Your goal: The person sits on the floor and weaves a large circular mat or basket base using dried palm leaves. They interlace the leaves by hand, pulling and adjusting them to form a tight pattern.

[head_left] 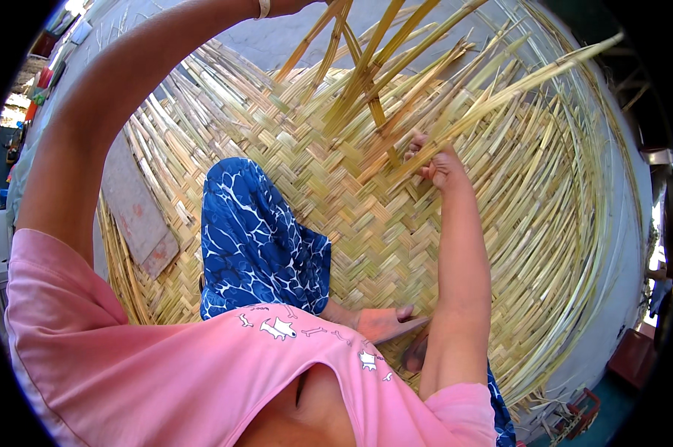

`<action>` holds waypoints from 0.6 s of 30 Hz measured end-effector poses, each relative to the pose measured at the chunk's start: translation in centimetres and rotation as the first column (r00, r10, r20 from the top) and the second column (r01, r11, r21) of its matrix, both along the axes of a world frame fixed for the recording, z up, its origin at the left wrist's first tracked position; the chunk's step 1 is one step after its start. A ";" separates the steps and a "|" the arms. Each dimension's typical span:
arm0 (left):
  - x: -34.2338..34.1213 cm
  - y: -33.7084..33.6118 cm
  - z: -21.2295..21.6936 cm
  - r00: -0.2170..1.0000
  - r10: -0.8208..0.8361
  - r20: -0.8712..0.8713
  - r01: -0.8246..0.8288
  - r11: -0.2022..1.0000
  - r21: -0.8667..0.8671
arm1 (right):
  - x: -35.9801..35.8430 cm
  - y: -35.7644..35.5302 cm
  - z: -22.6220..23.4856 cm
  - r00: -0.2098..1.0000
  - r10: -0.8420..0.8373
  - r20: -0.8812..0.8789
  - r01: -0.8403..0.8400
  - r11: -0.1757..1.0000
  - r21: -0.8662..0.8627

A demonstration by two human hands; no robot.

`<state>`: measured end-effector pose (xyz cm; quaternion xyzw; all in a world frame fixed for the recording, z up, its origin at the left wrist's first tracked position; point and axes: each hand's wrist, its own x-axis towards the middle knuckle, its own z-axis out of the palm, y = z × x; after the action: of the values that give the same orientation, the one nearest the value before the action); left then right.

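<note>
A pink short-sleeved shirt (165,372) with small white prints is seen nearest the lens, filling the lower edge, and a knee draped in blue cloth with a white marbled pattern (254,238) is raised just beyond it. A bare foot (385,322) is rested on the large woven mat of pale yellow-green palm strips (351,223), which is spread beneath the person and across most of the view. The right hand (435,160) is closed on the mat's unfinished edge, its fingers (418,145) pinched around a loose pale strip (515,86) that is lifted up and to the right. The left arm (91,141) is raised high; its hand is cut off by the upper edge, so its grip cannot be told. A bundle of upright loose strips (366,59) is gathered near that wrist. A flat reddish-grey board (135,205) is laid on the mat's left side
</note>
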<state>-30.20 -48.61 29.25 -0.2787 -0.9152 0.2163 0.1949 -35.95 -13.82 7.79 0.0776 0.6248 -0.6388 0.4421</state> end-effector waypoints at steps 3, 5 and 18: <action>-0.3 0.0 -0.7 1.000 0.017 0.002 -0.017 1.000 -0.022 | 1.0 -0.7 2.2 0.970 0.162 -0.183 -0.103 0.951 0.292; -0.5 0.4 -0.6 1.000 0.022 0.008 -0.022 1.000 -0.014 | 0.3 -0.1 1.5 0.940 0.240 -0.243 -0.124 0.902 0.413; 0.6 -0.5 -0.8 0.997 0.079 0.014 -0.078 0.995 -0.056 | -1.5 1.8 0.1 0.955 -0.157 -0.252 0.122 0.981 -0.148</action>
<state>-29.61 -49.13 28.45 -0.2497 -0.9205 0.2469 0.1711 -37.41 -11.99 7.92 0.0070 0.6275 -0.7128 0.3133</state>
